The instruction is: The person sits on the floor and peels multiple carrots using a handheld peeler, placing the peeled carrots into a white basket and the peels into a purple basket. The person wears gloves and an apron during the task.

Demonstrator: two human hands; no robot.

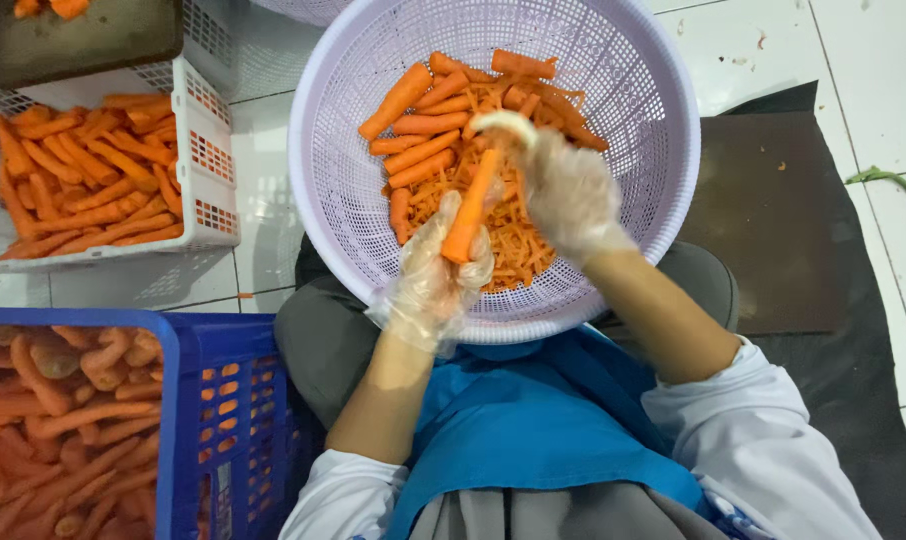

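At seven o'clock, nearest me, the blue crate (188, 400) looks full of unpeeled carrots (63, 420), so I judge plenty is left. Above my lap, my left hand (435, 275) in its clear glove is closed around the butt of the carrot (471, 207), which slants up toward one o'clock over the lavender basket (323, 170). My right hand (568, 190) grips a pale peeler (506, 123) at the carrot's tip. Peeled carrots (423, 125) and shavings (518, 245) lie in the basket. Farther off at ten o'clock, a white crate (208, 160) holds more clean carrots (88, 185), work done.
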